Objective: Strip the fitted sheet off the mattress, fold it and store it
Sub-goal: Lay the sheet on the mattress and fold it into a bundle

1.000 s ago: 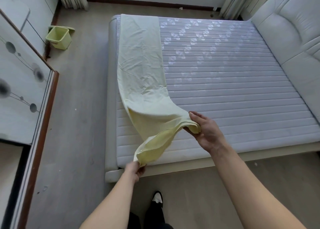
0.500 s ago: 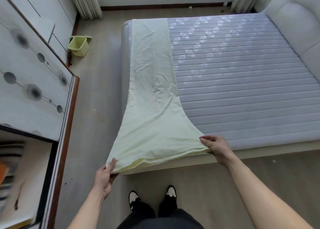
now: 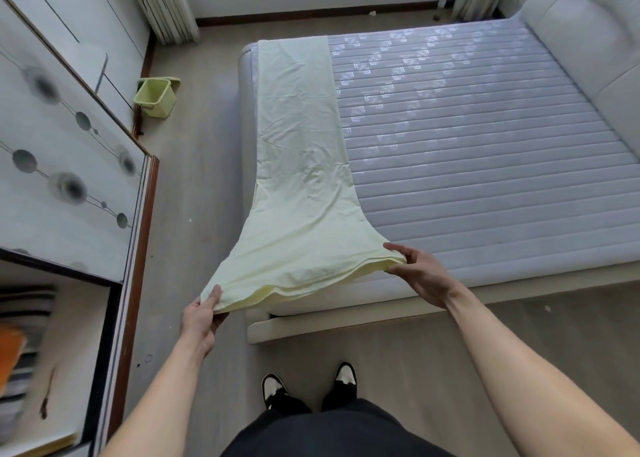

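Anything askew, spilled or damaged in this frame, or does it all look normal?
Mostly normal. The yellow sheet, folded into a long strip, lies along the mattress edge, its near end held by the left hand and right hand. Only the green bin sits tilted against the wall. No spill or damage shows.

- The sheet point(image 3: 298, 165) is pale yellow and lightly creased, folded lengthwise into a long, narrow strip of several layers.
- Its far part lies flat along the left edge of the mattress point(image 3: 467, 151), reaching the far end of the bed.
- Its near end is lifted off the mattress and fans wider toward the person, stretched taut between two pinched corners; the left corner hangs out past the bed's corner over the floor, the right corner sits above the near edge.
- The stacked layer edges show along the near hem, a deeper yellow.
- The mattress is bare, grey-lilac, quilted in crosswise bands, with a glossy pattern near its far end.
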